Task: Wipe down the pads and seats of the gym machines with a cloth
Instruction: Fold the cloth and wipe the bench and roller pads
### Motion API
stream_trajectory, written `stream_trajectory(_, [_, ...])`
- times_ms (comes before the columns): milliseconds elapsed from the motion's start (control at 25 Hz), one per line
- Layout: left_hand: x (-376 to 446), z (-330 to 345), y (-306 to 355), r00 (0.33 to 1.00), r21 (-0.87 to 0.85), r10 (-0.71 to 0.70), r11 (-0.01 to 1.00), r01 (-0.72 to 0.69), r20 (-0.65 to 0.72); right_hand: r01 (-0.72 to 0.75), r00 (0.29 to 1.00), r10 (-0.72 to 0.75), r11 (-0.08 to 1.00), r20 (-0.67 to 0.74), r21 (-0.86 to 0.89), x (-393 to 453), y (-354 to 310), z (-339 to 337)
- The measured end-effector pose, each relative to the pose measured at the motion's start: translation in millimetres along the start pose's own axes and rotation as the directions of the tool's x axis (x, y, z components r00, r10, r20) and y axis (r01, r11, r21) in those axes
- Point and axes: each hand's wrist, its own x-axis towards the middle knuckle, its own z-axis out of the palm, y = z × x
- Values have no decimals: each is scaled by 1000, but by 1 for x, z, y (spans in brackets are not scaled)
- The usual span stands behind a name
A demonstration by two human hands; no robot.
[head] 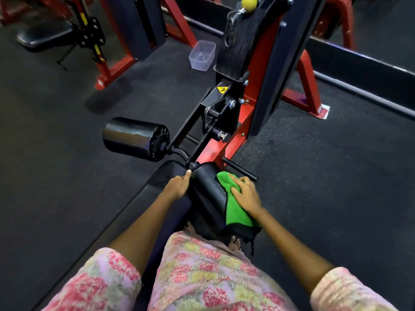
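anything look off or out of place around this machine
One thing: a clear plastic container sits empty on the floor against the machine's red frame, tilted rather than flat. Otherwise nothing stands out: the right hand presses the green cloth on the near roller pad, the left hand steadies it.

Green cloth (235,207) draped over the black roller pad (207,194).

A: Where's the cloth (235,205)?
B: On the near roller pad (208,196), its three o'clock side.
A: The other roller pad (134,138)?
B: Eleven o'clock. The plastic tub (202,55) sits on the floor (67,176), twelve o'clock.
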Motion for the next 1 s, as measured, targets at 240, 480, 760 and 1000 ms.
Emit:
stream_trajectory(240, [0,28,15,954,-38,174,981,-188,-242,456,883,-468,826,48,-331,-58,-10,9])
stream_trajectory(480, [9,34,36,921,150,343,936,-319,-183,68,996,-67,998,-57,11,-60,18,4])
stream_trajectory(760, [5,36,18,914,-20,349,933,-360,-208,-143,989,145,988,-22,61,-10,-11,1])
stream_trajectory(1000, [-5,31,-7,910,-85,336,927,-365,-242,150,988,-145,983,62,-103,21,-37,-2])
